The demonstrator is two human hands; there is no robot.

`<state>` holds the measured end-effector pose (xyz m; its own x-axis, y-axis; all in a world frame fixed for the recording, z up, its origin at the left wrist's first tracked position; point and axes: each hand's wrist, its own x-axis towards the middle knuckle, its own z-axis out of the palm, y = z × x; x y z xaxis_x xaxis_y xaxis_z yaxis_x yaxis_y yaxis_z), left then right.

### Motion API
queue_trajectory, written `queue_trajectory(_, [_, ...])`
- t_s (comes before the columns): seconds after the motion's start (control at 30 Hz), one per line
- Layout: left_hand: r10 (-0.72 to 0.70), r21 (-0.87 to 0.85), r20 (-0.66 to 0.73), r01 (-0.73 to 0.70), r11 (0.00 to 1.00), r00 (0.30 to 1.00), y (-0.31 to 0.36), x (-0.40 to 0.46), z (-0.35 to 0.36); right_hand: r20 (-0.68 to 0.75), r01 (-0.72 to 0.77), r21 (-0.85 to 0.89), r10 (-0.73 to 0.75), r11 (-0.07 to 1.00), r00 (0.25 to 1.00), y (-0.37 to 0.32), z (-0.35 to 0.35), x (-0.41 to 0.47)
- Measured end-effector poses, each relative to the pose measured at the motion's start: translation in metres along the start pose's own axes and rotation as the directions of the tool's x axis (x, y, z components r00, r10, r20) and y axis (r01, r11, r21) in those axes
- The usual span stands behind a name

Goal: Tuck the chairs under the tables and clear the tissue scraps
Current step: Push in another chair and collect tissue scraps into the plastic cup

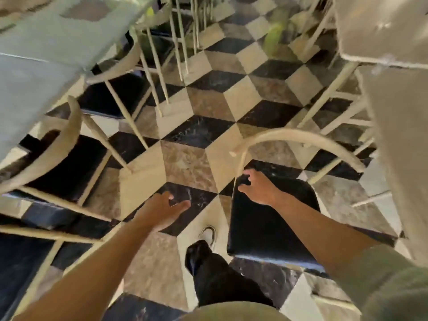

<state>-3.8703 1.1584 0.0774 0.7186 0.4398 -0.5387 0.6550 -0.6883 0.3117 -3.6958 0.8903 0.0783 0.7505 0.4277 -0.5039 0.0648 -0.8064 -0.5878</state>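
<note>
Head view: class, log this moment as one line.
left hand: open, empty | right hand: open, over chair seat | chair: untucked

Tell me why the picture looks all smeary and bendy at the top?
Head view: motion blur smears the left table and the far chair legs; the wide lens bows the floor tiles outward; the left hand, right hand and nearest chair seat stay fairly sharp; pale glare washes the right table.

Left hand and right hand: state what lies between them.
In the head view, only bare chequered floor separates the left hand from the right hand, which is over the chair seat.
</note>
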Motion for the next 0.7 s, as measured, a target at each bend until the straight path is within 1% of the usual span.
queue_trajectory(0.03, [0.0, 0.041, 0.042, -0.002, 0.999, 0.999, 0.008, 0.024, -0.013, -0.029, -0.03, 0.077, 0.032, 0.997, 0.999, 0.001, -0.006, 0.026])
queue_trajectory(0.07, [0.004, 0.066, 0.071, -0.009, 0.998, 0.997, 0.012, 0.034, -0.018, -0.037, -0.045, 0.121, 0.05, 0.992, 0.998, 0.0, -0.01, 0.041])
queue_trajectory(0.1, [0.008, 0.111, 0.118, -0.022, 0.994, 0.993, 0.026, 0.068, -0.036, -0.047, -0.076, 0.202, 0.087, 0.976, 0.995, -0.002, -0.018, 0.069])
queue_trajectory(0.13, [0.009, 0.139, 0.145, -0.029, 0.99, 0.989, 0.035, 0.086, -0.045, -0.044, -0.105, 0.241, 0.119, 0.965, 0.992, -0.004, -0.025, 0.084])
queue_trajectory(0.17, [0.04, 0.189, 0.192, -0.077, 0.979, 0.981, 0.058, 0.115, -0.063, -0.053, -0.145, 0.319, 0.171, 0.937, 0.984, -0.003, -0.037, 0.096])
queue_trajectory(0.23, [0.095, 0.198, 0.257, -0.149, 0.969, 0.962, 0.107, 0.161, -0.086, -0.114, -0.188, 0.444, 0.263, 0.876, 0.958, 0.001, -0.055, 0.119])
queue_trajectory(0.3, [0.191, 0.147, 0.28, -0.239, 0.96, 0.941, 0.167, 0.202, -0.1, -0.168, -0.227, 0.553, 0.374, 0.802, 0.912, 0.005, -0.076, 0.135])
queue_trajectory(0.33, [0.251, 0.147, 0.301, -0.305, 0.941, 0.92, 0.206, 0.226, -0.101, -0.19, -0.243, 0.621, 0.444, 0.745, 0.876, 0.012, -0.089, 0.143])
queue_trajectory(0.4, [0.31, 0.198, 0.348, -0.392, 0.898, 0.885, 0.27, 0.254, -0.097, -0.183, -0.271, 0.698, 0.531, 0.663, 0.827, 0.022, -0.101, 0.156])
queue_trajectory(0.47, [0.357, 0.21, 0.421, -0.472, 0.856, 0.834, 0.335, 0.277, -0.078, -0.125, -0.318, 0.775, 0.625, 0.547, 0.771, 0.034, -0.11, 0.172])
queue_trajectory(0.53, [0.437, 0.196, 0.49, -0.583, 0.788, 0.754, 0.397, 0.293, -0.048, -0.076, -0.329, 0.845, 0.704, 0.421, 0.706, 0.044, -0.112, 0.191])
queue_trajectory(0.57, [0.485, 0.171, 0.528, -0.646, 0.744, 0.697, 0.421, 0.298, -0.03, -0.061, -0.321, 0.87, 0.728, 0.374, 0.682, 0.044, -0.111, 0.199])
queue_trajectory(0.6, [0.525, 0.149, 0.579, -0.714, 0.684, 0.624, 0.446, 0.306, -0.006, -0.05, -0.3, 0.896, 0.747, 0.327, 0.663, 0.047, -0.108, 0.211])
queue_trajectory(0.63, [0.562, 0.121, 0.588, -0.75, 0.651, 0.582, 0.464, 0.306, 0.009, -0.053, -0.285, 0.903, 0.742, 0.321, 0.669, 0.043, -0.109, 0.217])
queue_trajectory(0.67, [0.566, 0.105, 0.65, -0.798, 0.594, 0.507, 0.489, 0.316, 0.039, -0.04, -0.243, 0.939, 0.78, 0.243, 0.624, 0.048, -0.102, 0.235])
queue_trajectory(0.7, [0.573, 0.086, 0.681, -0.827, 0.556, 0.456, 0.507, 0.316, 0.058, -0.021, -0.219, 0.957, 0.802, 0.188, 0.597, 0.042, -0.097, 0.246])
